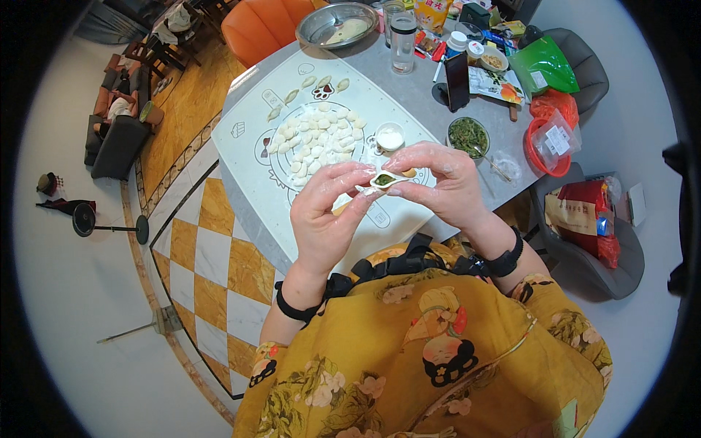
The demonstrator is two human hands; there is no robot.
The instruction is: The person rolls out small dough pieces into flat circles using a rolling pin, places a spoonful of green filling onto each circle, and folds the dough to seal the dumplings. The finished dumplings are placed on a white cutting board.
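Note:
A dough wrapper (385, 179) with green filling is raised over the mat, its two ends pinched and its middle gaping. My left hand (331, 211) grips one end between thumb and fingers; my right hand (443, 183) grips the other. Flour dusts the fingers of both. Beneath them lies a white printed silicone mat (246, 164), where many small floured dough pieces (320, 139) are heaped. Several shaped dumplings (309, 82) form an arc beyond the heap. A small bowl of flour (390, 137) stands close above my hands. Part of a wooden rolling pin (342, 208) shows behind my left hand.
A glass bowl of chopped green filling (467, 137) with a spoon (495, 164) stands right of the mat. Further back are a steel basin (337, 24) holding dough, a water bottle (403, 44) and an upright phone (457, 82). A red basket (539, 148) sits at the table's right edge.

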